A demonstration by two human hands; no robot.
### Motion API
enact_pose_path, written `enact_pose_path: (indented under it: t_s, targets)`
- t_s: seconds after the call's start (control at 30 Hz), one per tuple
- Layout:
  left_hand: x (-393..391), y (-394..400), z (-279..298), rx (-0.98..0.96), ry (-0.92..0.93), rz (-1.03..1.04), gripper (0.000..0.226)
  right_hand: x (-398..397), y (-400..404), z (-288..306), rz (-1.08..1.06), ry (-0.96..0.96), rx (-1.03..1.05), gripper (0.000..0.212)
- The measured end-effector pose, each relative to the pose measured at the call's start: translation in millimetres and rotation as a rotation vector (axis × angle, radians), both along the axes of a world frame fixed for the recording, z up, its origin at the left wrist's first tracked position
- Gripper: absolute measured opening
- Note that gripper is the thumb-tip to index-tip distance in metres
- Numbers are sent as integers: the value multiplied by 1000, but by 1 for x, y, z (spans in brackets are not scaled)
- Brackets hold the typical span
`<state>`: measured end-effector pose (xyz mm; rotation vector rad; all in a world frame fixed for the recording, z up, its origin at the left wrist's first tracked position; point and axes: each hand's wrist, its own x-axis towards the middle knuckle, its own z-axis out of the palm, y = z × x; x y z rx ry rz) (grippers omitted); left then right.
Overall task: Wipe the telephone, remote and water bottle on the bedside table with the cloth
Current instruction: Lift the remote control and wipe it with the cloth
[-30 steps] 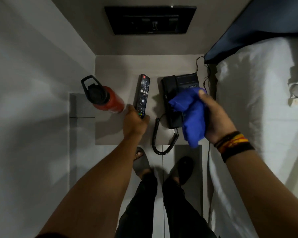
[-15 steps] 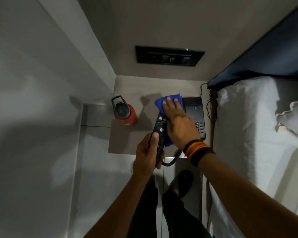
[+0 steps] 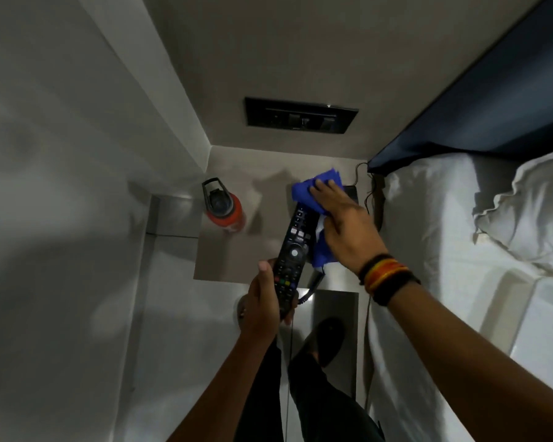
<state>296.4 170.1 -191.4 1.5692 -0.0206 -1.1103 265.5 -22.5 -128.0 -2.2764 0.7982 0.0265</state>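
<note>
My left hand grips the lower end of a black remote and holds it lifted above the bedside table, buttons facing up. My right hand presses a blue cloth onto the remote's far end, and more cloth hangs down beside the remote. The black telephone is almost wholly hidden under my right hand and the cloth; its coiled cord dangles over the table's front edge. A red water bottle with a black lid stands on the table's left side, apart from both hands.
A bed with white sheets and a dark headboard borders the table on the right. A black switch panel is on the wall behind. A white wall closes the left side. My legs and feet stand below.
My left hand has lifted the remote off the table. My right hand has carried the cloth from the telephone onto the remote's far end.
</note>
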Motion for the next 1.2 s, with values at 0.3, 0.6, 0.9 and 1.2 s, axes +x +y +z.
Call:
enact_pose_path:
  t_s: [0.3, 0.6, 0.9, 1.2]
  targets:
    - [-20, 9, 1, 159, 7, 103, 88, -43, 70, -8, 293, 135, -39, 60]
    - [-21, -6, 21, 41, -60, 31, 100, -26, -10, 20, 122, 34, -114, 62]
    - [-27, -29, 10, 84, 37, 163, 109, -66, 76, 12, 376, 99, -84, 57]
    - [-33, -37, 24, -34, 37, 62, 109, -45, -3, 27, 49, 26, 1, 59]
